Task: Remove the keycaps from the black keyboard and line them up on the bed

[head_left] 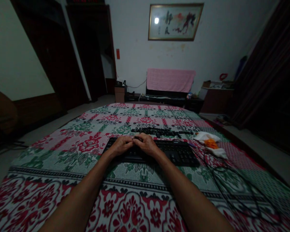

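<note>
A black keyboard (pixel 177 154) lies flat on the patterned cloth, and both hands are over its left half. My left hand (pixel 122 145) has its fingers drawn together, their tips meeting those of the other hand; what they pinch, if anything, is hidden. My right hand (pixel 147 144) is closed around a small dark keycap-like piece (pixel 138 138), only partly showing between the fingers. Just beyond the keyboard, many loose black keycaps (pixel 159 132) lie in a long scattered row. Dim light blurs the details of the keys.
Right of the keyboard are a crumpled white and orange cloth or wrapper (pixel 211 144) and a loosely coiled black cable (pixel 234 190). The red, green and white cloth (pixel 96 119) covers the broad surface. Farther back, a pink towel (pixel 170 79) hangs over a screen.
</note>
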### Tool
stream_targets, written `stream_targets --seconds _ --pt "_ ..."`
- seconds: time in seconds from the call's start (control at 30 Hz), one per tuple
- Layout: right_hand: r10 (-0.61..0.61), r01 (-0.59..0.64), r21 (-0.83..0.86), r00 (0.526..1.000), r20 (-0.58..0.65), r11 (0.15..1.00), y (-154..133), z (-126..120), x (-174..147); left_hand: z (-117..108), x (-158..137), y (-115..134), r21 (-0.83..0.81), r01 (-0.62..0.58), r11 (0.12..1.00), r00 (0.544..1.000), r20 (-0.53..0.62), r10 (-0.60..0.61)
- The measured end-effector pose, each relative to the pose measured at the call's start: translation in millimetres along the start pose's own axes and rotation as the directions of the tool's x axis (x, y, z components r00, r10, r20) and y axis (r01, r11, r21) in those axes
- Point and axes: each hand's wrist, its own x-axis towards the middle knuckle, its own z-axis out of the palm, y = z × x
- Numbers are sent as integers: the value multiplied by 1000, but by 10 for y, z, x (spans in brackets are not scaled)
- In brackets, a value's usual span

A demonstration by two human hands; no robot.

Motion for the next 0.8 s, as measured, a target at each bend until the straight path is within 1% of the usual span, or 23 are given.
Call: stream_targets --seconds 0.07,0.13,0.2,0.27,0.37,0.47,0.6,0.7,0.8 --pt "13 -14 20 1000 20 1000 19 9 10 -19 -5 -37 -21 -25 999 1000 -19 25" --pt "17 -18 56 999 29 998 40 21 14 -41 -11 -100 -19 -3 1000 993 -115 0" --pt "7 -10 93 999 33 996 62 33 15 -55 -18 -167 5 36 999 976 -217 -34" --pt "-7 3 121 1000 30 993 77 46 17 -57 -23 -222 24 44 999 967 -254 -36" --pt "-14 9 131 999 34 991 77 59 27 -44 -27 -269 27 13 1000 971 -238 -6" --pt "-9 6 75 999 36 997 49 60 37 -31 -25 -289 31 -10 999 976 -215 17" --pt "-67 65 36 996 54 997 6 47 34 -33 -23 -304 40 -33 999 985 -168 39" --pt "-100 95 65 992 83 993 8 42 29 -37 -24 -300 -2 -36 999 985 -166 35" --pt "-79 73 76 993 82 994 38 52 34 -41 -24 -293 -56 -6 998 984 -178 -4"
